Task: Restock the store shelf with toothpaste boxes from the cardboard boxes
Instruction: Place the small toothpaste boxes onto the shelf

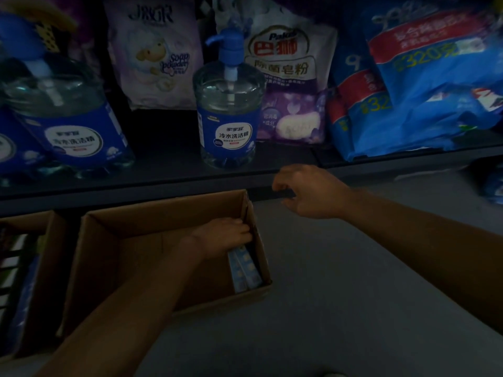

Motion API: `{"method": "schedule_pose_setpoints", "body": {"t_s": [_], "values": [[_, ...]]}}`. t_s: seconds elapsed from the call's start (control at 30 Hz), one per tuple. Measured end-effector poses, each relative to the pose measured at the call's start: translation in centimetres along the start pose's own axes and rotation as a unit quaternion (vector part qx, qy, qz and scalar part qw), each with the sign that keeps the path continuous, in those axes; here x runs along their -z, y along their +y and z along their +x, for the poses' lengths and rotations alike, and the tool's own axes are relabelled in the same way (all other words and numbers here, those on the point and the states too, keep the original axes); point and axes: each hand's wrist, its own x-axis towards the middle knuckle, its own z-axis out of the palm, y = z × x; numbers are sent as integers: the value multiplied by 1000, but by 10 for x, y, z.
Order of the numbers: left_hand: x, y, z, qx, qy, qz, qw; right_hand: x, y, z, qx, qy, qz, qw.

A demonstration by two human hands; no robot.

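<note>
Head view: dark shelf (168, 183) above, open cardboard box (114, 227) on the floor below. Left hand (226, 235) reaches inside, fingers curled on toothpaste boxes (245, 270) against the right wall. Right hand (304, 191) hovers by the shelf edge, loosely curled, holding nothing.

Left hand's (227, 235) fingertips hidden behind toothpaste boxes (245, 268); second cardboard box (30, 268) cut off at left edge.

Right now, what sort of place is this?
Probably a shop's cleaning-goods aisle: a dark shelf holds pump bottles and soap powder bags, with an open cardboard box of stock on the floor.
</note>
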Motion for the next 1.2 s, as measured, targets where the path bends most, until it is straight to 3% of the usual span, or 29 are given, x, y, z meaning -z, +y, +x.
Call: {"method": "schedule_pose_setpoints", "body": {"t_s": [0.07, 0.33, 0.57, 0.8, 1.2], "values": [[-3, -3, -2, 22, -52, -4, 998, 0, 0, 0, 2, -1, -1, 1000], [28, 7, -1, 57, -101, 27, 993, 8, -4, -3, 15, 1, -10, 1000], [110, 8, -19, 71, -58, 32, 995, 60, -24, -8, 46, 24, -47, 998], [226, 10, -41, 142, -13, 57, 988, 146, -47, -12, 71, 79, -79, 991], [403, 27, -35, 223, 62, 98, 968, 282, -62, -22, 58, 65, -99, 991]]}}
